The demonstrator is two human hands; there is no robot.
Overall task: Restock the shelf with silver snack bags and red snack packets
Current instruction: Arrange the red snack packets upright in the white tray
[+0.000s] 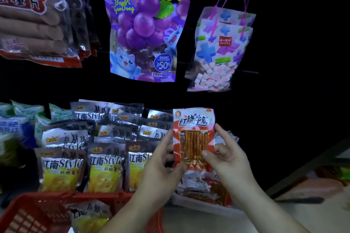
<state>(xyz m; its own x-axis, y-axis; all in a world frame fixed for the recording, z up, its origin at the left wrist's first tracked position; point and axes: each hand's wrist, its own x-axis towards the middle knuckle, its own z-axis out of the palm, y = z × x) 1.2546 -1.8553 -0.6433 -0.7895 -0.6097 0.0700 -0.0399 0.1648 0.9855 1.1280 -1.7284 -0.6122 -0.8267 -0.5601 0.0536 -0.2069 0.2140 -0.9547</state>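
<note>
"Size order, please: what took up the most room?"

"The silver snack bags [106,147], at eight o'clock: crinkled foil rectangles, overlapping in leaning rows. Next, at twelve, hung a glossy purple jelly pouch [145,24], flat and round-cornered."

"And lower down?"

"At seven o'clock sat a red basket [37,212] of latticed plastic, with one more foil bag lying in it. At two o'clock hung a clear bag [221,49] of pink and white cubes."

"The hands?"

"Both gripped one red snack packet [194,136], upright at five o'clock. It was flat and shiny, with a clear window showing orange sticks. The left hand [161,168] pinched its lower left edge, thumb in front. The right hand [227,159] pressed a thumb on the lower right face, fingers curled behind. Just beneath lay a heap of red packets [204,185]."
</note>
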